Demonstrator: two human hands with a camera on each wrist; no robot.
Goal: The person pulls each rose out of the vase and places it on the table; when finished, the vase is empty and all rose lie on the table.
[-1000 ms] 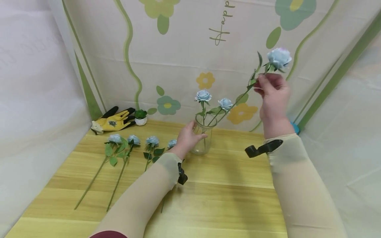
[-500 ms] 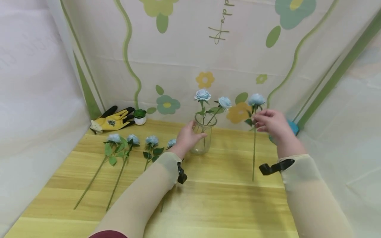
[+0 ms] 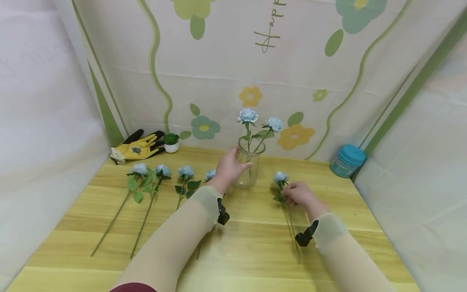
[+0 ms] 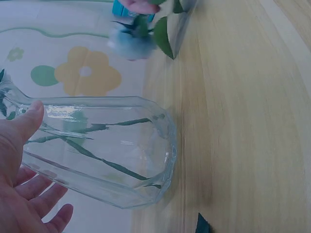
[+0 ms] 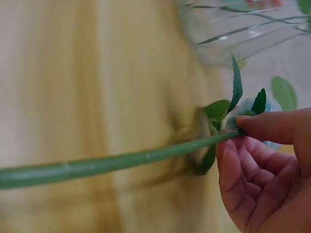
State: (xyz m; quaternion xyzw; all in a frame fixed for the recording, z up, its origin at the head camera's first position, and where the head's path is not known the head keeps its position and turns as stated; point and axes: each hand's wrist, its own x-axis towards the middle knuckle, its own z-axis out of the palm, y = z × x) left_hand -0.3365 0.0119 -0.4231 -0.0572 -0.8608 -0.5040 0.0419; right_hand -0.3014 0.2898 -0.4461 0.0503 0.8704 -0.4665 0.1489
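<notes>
Long, snug cream sleeves [image 3: 171, 239] cover this person's arms, ending in thin greyish cuffs [image 3: 206, 202]. Small black brackets [image 3: 223, 212] jut from both wrists; the hands [image 3: 230, 167] are bare. Dark red cloth [image 3: 134, 287] shows near left.

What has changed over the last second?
The right hand carried the pale-blue, green-stemmed rose leftward in the head view and down to low over the yellow wooden tabletop, uncovering the round turquoise tub. The hand still pinches the stem. The left hand stays on the clear glass vase; its two pale-blue roses are unmoved.
</notes>
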